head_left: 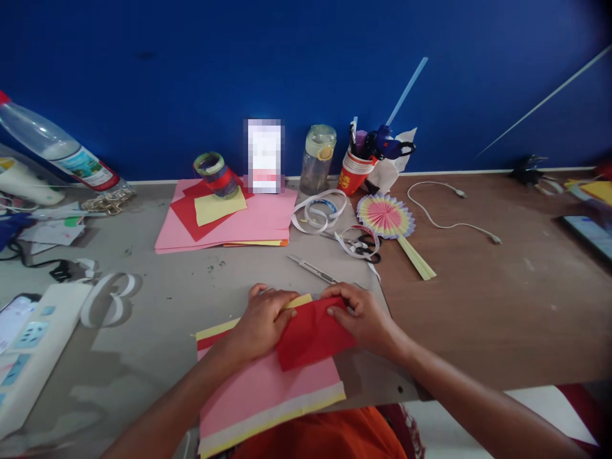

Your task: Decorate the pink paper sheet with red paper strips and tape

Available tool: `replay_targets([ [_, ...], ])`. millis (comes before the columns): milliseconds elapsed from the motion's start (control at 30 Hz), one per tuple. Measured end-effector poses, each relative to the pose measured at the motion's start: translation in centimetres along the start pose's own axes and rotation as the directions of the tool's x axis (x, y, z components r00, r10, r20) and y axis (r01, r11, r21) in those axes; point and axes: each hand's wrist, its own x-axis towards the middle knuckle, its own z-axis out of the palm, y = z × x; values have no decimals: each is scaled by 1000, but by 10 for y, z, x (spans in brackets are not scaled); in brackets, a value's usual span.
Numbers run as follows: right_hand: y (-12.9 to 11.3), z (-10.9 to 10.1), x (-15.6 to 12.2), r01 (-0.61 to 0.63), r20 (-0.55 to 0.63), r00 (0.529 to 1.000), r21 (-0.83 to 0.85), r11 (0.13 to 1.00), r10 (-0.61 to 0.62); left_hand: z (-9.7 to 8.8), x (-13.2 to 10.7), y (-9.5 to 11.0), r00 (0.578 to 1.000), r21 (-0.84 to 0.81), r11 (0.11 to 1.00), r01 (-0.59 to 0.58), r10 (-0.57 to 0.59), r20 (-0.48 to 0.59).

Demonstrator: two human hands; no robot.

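A small red sheet of paper is held between my two hands above the near edge of the table. My left hand pinches its upper left corner, thumb on top. My right hand grips the upper right corner the same way. A strip of yellow shows behind the red sheet's top edge. Beneath lies a larger pink sheet with red, white and yellow bands along its edges, partly covered by my left hand and forearm. A utility knife rests just beyond my hands.
Behind are a stack of pink paper, a tape roll, a lit phone, a clear bottle and a red cup of tools. Scissors and a pleated paper fan lie right. A power strip is left.
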Motion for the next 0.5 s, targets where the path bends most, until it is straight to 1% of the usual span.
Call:
replay_targets([
  [67,3,0,2,-32,24,999,27,999,31,1,0,-2,1000,1,1000,-9,9,0],
  [200,9,2,6,-136,85,988,102,986,127,3,-1,-2,1000,-3,1000,-21,22,19],
  [267,9,5,7,-134,80,989,91,987,127,3,-2,-2,1000,-5,1000,-23,23,20],
  [333,8,8,6,-73,38,997,51,996,72,2,-2,-1,999,-8,1000,-25,25,25],
  [400,7,9,3,28,-1,1000,-10,1000,-28,1,-3,0,999,-8,1000,-29,29,36],
  [500,4,9,-2,178,-4,984,-117,977,-180,0,-2,0,999,-2,1000,-29,29,46],
])
